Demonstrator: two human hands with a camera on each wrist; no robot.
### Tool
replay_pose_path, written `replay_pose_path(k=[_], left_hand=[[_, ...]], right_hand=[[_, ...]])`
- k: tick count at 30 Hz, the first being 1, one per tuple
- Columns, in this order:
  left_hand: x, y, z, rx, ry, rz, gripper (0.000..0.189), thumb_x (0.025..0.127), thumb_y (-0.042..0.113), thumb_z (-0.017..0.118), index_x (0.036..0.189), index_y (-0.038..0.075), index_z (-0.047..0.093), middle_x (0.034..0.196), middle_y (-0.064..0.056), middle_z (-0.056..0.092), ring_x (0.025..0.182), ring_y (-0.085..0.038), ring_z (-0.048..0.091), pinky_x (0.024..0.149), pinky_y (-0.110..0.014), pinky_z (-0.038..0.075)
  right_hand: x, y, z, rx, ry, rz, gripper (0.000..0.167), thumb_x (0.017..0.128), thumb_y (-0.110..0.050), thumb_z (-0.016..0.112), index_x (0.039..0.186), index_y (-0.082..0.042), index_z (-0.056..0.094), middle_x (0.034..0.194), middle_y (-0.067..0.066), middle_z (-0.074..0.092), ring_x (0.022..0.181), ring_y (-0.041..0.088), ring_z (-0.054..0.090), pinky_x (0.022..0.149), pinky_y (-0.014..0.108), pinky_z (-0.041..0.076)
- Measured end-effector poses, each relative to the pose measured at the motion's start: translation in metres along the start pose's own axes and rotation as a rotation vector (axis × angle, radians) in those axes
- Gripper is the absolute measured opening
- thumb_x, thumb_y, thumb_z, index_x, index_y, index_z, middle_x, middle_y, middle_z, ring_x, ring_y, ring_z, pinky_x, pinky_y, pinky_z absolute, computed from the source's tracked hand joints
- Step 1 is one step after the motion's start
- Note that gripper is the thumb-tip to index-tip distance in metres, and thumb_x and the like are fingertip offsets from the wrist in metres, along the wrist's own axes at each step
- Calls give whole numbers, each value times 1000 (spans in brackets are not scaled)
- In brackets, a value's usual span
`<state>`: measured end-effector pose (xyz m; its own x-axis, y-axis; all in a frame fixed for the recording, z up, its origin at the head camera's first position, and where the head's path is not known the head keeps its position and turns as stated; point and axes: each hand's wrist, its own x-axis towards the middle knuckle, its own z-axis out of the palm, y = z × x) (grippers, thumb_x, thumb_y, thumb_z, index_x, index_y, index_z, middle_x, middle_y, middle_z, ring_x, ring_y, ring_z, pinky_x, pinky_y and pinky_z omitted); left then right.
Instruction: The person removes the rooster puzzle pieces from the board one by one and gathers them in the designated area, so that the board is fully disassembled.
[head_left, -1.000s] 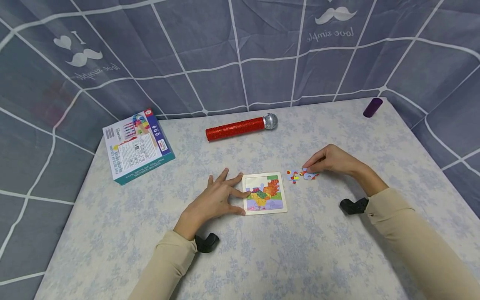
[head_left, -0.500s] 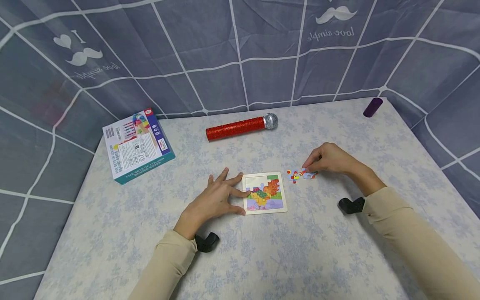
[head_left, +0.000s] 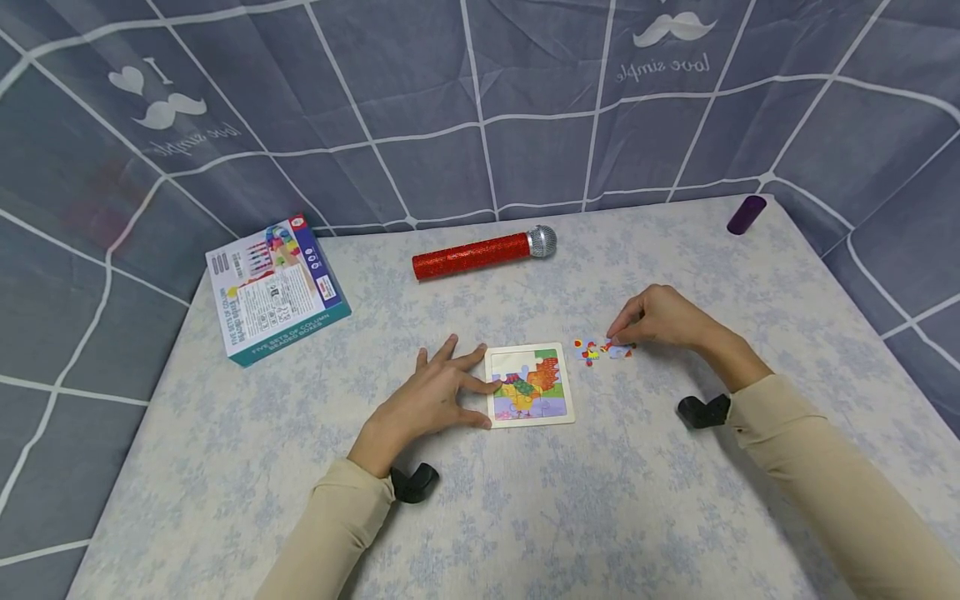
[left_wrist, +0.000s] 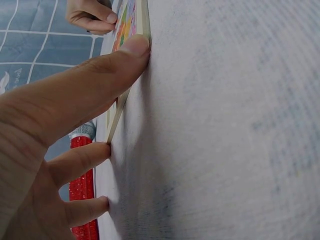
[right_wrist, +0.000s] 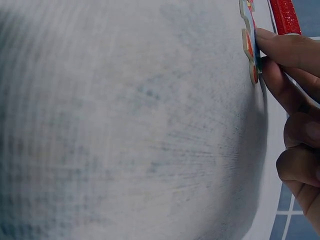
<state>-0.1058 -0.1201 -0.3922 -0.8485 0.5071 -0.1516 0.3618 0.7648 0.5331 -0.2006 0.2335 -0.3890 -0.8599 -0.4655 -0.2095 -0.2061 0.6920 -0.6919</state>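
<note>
On the floral tablecloth (head_left: 555, 517), the left hand (head_left: 431, 400), fingers spread apart, touches the left edge of a part-filled jigsaw tray (head_left: 513, 364); to its right, the right hand (head_left: 663, 317) touches a jigsaw piece (head_left: 620, 352) (whether pinching or merely pressing, I cannot tell).

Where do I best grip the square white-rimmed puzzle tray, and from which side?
Probably pinch the puzzle tray by the middle of its near rim, coming low from the person's side. It lies roughly flat with a thin exposed edge; the left hand touches its left rim, and colourful loose puzzle pieces lie beyond its right. Keep it level, since the fitted pieces might slip.
</note>
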Motion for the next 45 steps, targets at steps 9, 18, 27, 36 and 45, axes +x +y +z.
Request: replay_pose_path(k=[9,18,27,36,45], left_hand=[[-1,-1,0,-10,-6,1,56,69,34,89,121,21,72,155,-7,36,148,-42,9,107,-74,4],[-1,0,0,-10,-8,1,56,70,35,88,121,21,72,155,-7,36,148,-42,8,107,-74,4],[0,1,0,-6,-9,0,55,70,36,88,121,22,72,154,-7,37,147,-43,9,107,-75,5],[-1,0,0,0,-5,-3,55,70,36,88,120,22,72,154,-7,38,148,-42,8,107,-75,6],[0,0,-1,-1,-10,-10,55,70,36,88,120,22,72,154,-6,37,148,-42,8,108,-74,5]], right_hand=[[3,-3,-1,38,27,-16,8,84,-19,79,90,-14,81,97,0,74,85,14,58,72,25,42],[21,-27,26,117,-101,-196,14,91,-11,70,101,-12,79,102,0,69,85,19,57,71,29,46],[37,-46,48,118,-208,-334,19,95,-7,63,105,-12,78,102,0,67,90,19,55,78,31,43],[40,-57,54,-19,-178,-365,27,95,-4,56,98,-17,79,95,-5,64,66,14,52,57,29,44],[38,-72,61,-404,-94,-442,27,96,-6,53,83,-26,67,85,-12,52,69,7,48,62,29,41]])
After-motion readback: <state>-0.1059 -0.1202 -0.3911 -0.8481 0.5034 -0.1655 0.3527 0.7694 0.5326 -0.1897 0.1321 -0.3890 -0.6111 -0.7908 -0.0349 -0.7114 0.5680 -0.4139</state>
